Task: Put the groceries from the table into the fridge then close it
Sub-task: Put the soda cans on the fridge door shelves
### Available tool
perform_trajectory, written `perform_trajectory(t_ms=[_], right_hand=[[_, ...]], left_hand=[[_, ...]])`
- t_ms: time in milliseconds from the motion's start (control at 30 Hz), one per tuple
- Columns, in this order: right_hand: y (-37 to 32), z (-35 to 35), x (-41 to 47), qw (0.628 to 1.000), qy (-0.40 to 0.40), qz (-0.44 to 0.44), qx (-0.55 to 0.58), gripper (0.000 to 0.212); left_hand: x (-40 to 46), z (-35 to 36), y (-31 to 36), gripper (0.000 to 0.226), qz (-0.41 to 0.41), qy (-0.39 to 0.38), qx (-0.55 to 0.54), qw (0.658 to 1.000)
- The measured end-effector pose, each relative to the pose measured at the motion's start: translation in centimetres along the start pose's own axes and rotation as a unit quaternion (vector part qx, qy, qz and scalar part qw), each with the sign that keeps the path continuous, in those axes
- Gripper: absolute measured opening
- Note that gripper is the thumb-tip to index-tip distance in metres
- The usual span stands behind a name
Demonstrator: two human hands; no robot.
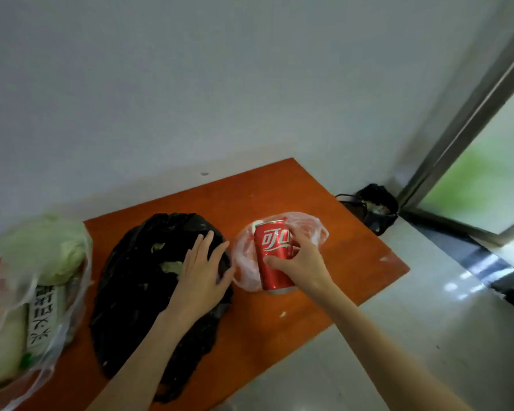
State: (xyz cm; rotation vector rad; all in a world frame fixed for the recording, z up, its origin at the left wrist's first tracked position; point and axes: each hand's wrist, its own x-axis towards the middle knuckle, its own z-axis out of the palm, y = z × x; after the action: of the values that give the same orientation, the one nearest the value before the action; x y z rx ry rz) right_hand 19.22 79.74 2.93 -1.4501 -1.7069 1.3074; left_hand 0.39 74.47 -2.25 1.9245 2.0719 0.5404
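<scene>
Bare wood is seen along the far edge of the orange wooden table (250, 188), between the white wall (190, 84) and the groceries. The left end is blocked by a clear plastic bag of pale green cabbage (39, 262); just beside it the middle is filled by a crumpled black plastic bag (137, 286). A narrow strip of tabletop is left between those two. The right corner, past the red drinks can (272, 256) on its pink plastic bag (309, 229), is left open.

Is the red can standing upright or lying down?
Upright: the red can stands on its base on the table, gripped by the right hand.
</scene>
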Motion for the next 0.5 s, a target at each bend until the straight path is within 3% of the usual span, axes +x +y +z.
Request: perform_trajectory(t_ms=[133, 267, 500], right_hand=[[2.1, -8.7, -7.7, 0.981, 0.076, 0.065, 0.163, 0.051], [4.6, -16.8, -16.2, 0.942, 0.16, 0.077, 0.283, 0.055], [9.5, -28.0, -30.9, 0.903, 0.33, 0.063, 0.267, 0.062]], left_hand=[[-1.5, 0.9, 9.2, 0.068, 0.143, -0.008, 0.023, 0.989], [-3.6, 2.6, 18.7, 0.07, 0.231, -0.013, 0.019, 0.973], [-8.4, 7.2, 35.9, 0.07, 0.399, -0.062, -0.018, 0.915]])
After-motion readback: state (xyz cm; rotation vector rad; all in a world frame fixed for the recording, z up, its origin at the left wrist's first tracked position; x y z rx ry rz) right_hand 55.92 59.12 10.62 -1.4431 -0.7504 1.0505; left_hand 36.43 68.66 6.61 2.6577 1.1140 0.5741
